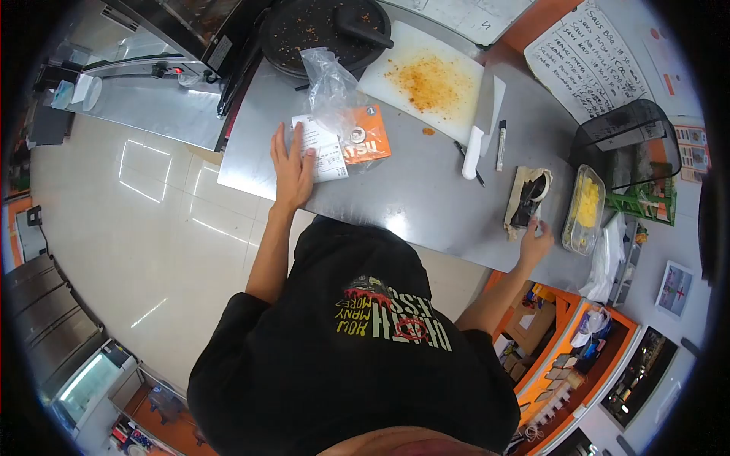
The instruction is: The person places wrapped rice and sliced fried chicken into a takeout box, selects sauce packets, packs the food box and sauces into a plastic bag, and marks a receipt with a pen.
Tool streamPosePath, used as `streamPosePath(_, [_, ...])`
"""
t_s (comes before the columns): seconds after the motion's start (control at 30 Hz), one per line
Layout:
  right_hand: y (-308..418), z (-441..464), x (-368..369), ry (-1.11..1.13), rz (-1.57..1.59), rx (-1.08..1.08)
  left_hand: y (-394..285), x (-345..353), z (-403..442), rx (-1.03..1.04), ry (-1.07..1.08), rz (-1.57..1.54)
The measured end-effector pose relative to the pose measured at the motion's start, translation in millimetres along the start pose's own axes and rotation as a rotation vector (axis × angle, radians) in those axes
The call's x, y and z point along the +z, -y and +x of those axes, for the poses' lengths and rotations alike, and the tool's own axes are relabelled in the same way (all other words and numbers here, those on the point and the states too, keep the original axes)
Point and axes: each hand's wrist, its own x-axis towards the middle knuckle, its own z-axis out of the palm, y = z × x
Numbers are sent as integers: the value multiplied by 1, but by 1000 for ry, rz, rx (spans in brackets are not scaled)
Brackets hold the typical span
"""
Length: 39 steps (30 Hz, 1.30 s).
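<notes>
My left hand (293, 171) lies with its fingers apart at the left edge of a white printed paper (322, 154), the thumb touching it. Beside the paper is an orange packet (369, 134), with a crumpled clear plastic bag (330, 85) behind and partly over it. At the right, my right hand (536, 244) has its fingers closed at the near edge of a dark object (526, 205) with a pale ring-shaped part. That object rests on a beige piece (512, 214); the fingertips are too small to make out fully.
A white cutting board (372, 80) with orange crumbs, a white-handled knife (472, 152), a marker (501, 146) and a thin black pen lie on the metal counter (395, 194). A black round pan (293, 38) stands behind. Far right are a clear yellow-filled container (570, 228) and a dark basket (669, 144).
</notes>
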Motion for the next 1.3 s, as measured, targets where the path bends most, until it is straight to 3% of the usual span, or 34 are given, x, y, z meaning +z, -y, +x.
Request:
streamPosePath(0.1, [11, -8, -17, 335, 670, 400, 7, 6, 2, -61, -10, -109])
streamPosePath(0.4, [5, 12, -25, 583, 904, 561, 9, 13, 6, -117, -53, -276])
streamPosePath(0.5, [-1, 12, -24, 572, 1149, 599, 9, 14, 6, -108, -74, -309])
streamPosePath(0.6, [18, -7, -41, 384, 1502, 500, 8, 16, 5, -119, -89, -353])
streamPosePath(0.7, [9, -35, -22, 231, 1719, 567, 10, 18, 6, -126, -106, -415])
streamPosePath(0.8, [0, -56, 15, 169, 1555, 317, 11, 20, 5, -146, -117, -444])
streamPosePath(0.93, [-24, -42, 21, 371, 1499, 328, 14, 21, 6, -167, -113, -468])
streamPosePath(1.03, [-62, -20, 23, 519, 767, 6, 10, 18, 7, -194, -108, -549])
streamPosePath(1.13, [-26, -14, -41, 132, 67, -276, 11, 14, 7, -215, -109, -566])
streamPosePath(1.23, [91, -18, -85, 249, 514, -274, 15, 20, 8, -258, -154, -693])
streamPosePath(1.3, [202, -38, -93, 484, 796, -347, 16, 20, 9, -250, -178, -693])
